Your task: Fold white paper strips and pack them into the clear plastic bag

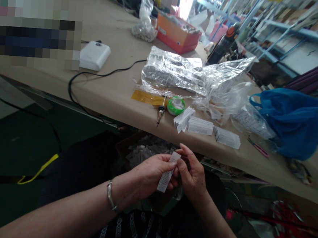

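My left hand (158, 168) is closed on a narrow white printed label (167, 177), its thumb pressed across the strip. The label tilts, its upper end leaning right. My right hand (192, 172) is beside that upper end, thumb and forefinger apart, the thumb tip at or very near the label's edge. Whether it touches I cannot tell. Beyond the hands, along the table's front edge, are a fanned bunch of labels (184, 119), a middle stack of labels (200, 126) and a right stack of labels (227, 138).
Below the hands an open box (122, 149) holds many pale pieces. On the table (116, 105) are a soldering iron (161, 110), a green tape roll (176, 105), clear plastic bags (175, 71), pink-handled tweezers (259, 147), a blue bag (292, 121), an orange box (176, 33) and a black cable (71, 82).
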The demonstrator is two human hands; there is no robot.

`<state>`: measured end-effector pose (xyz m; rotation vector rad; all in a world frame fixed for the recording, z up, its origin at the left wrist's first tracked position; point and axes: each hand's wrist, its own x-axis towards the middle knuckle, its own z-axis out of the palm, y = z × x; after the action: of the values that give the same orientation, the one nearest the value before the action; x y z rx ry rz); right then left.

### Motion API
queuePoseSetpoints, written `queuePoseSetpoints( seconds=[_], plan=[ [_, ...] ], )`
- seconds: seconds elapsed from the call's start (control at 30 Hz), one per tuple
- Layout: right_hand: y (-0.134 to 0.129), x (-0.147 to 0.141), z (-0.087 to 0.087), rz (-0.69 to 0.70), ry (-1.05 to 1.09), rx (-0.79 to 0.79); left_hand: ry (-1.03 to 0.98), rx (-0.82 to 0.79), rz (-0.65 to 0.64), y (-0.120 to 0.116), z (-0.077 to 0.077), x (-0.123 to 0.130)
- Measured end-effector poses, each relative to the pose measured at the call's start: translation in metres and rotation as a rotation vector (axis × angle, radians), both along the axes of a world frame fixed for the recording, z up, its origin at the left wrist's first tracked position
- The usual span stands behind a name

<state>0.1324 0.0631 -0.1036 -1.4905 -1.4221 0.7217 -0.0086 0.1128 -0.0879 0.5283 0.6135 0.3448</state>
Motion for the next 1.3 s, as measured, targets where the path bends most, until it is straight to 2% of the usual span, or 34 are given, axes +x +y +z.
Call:
queuePoseSetpoints(
  seconds=[0.1, 0.2, 0.3, 0.5, 0.6, 0.7, 0.8, 0.9, 1.0, 1.1, 1.2, 1.3],
  plan=[
    [0.004, 0.005, -0.001, 0.042, 0.458, -0.184, -0.007, 0.016, 0.008, 0.0, 0.003, -0.002],
    [0.011, 0.012, 0.0, 0.275, 0.818, -0.375, -0.022, 0.012, -0.051, -0.001, 0.005, -0.005],
    [0.018, 0.017, 0.0, 0.479, 0.914, -0.455, -0.029, 0.011, -0.11, -0.003, 0.005, -0.008],
    [0.027, 0.016, -0.004, 0.595, 0.99, -0.417, -0.006, 0.069, -0.131, -0.004, 0.001, -0.01],
    [0.026, 0.015, -0.005, 0.575, 0.964, -0.412, -0.006, 0.081, -0.126, -0.003, 0.001, -0.011],
    [0.022, 0.013, -0.002, 0.455, 0.816, -0.348, -0.002, 0.082, -0.079, -0.001, 0.002, -0.011],
    [0.016, 0.009, 0.005, 0.268, 0.368, -0.127, 0.015, 0.068, -0.013, 0.001, 0.002, -0.011],
    [0.01, 0.004, 0.012, 0.184, -0.112, 0.065, 0.051, 0.063, 0.02, 0.004, 0.003, -0.013],
    [0.008, -0.002, 0.013, 0.179, -0.278, 0.125, 0.08, 0.061, 0.039, 0.006, 0.004, -0.014],
    [0.011, -0.006, 0.009, 0.126, -0.167, 0.08, 0.069, 0.068, 0.079, 0.006, 0.005, -0.015],
    [0.019, -0.011, 0.005, 0.062, 0.188, -0.061, 0.049, 0.09, 0.117, 0.007, 0.005, -0.017],
    [0.03, -0.017, 0.003, 0.061, 0.47, -0.201, 0.069, 0.132, 0.155, 0.009, 0.002, -0.02]
  ],
)
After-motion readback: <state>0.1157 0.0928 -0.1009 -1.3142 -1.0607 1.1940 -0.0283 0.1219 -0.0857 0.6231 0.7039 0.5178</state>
